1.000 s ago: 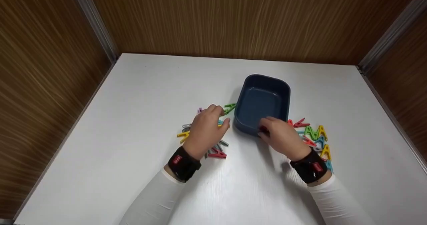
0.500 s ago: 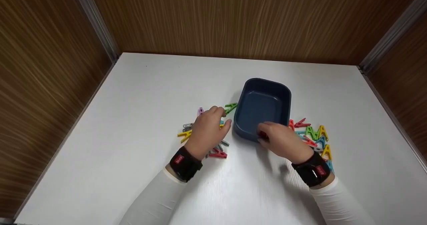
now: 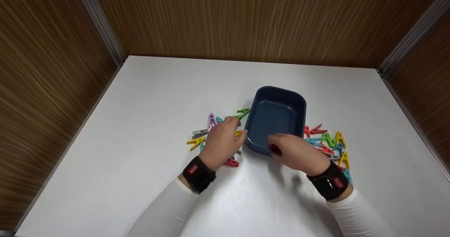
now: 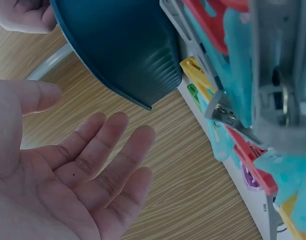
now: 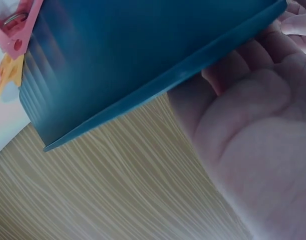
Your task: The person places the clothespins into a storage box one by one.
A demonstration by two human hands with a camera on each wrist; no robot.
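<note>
Two heaps of coloured clips flank the blue tub (image 3: 276, 115) mid-table, right hand (image 3: 299, 152) pinching its near rim as if to steady it, left hand (image 3: 221, 142) relaxed and empty just beside its left wall over the left heap (image 3: 211, 135).

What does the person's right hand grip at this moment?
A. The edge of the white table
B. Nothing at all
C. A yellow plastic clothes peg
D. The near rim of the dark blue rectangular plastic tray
D: in the head view the right hand lies on the near edge of the dark blue rectangular plastic tray, and the right wrist view shows its fingers curled round that rim.
</note>
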